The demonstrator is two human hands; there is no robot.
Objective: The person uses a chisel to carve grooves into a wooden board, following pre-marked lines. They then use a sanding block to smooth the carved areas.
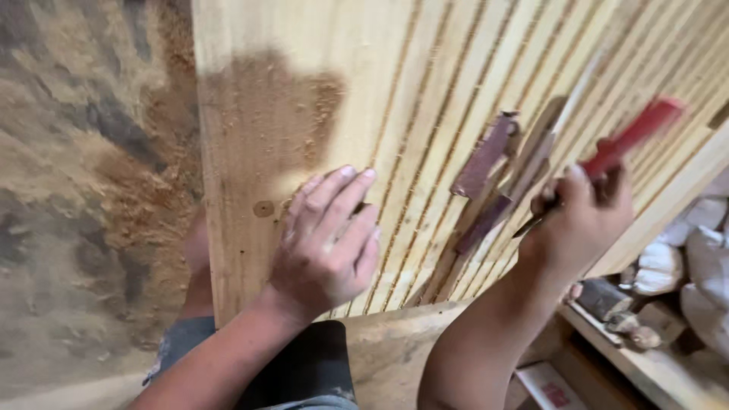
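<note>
We saw a wide grooved wooden panel (425,114) sloping across the view, with a patch of sawdust (266,106) on its smooth edge. Our left hand (326,243) lay spread flat on the panel near its lower end, holding nothing. Our right hand (581,220) was closed around a red-handled chisel (607,156) just above the grooves. Two brown sanding blocks (486,156) rested on the grooves between our hands.

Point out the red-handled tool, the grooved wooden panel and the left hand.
red-handled tool (634,135), head view, on its red handle.
grooved wooden panel (425,68), head view, on a bare ridged strip.
left hand (326,243), head view, on its back.
</note>
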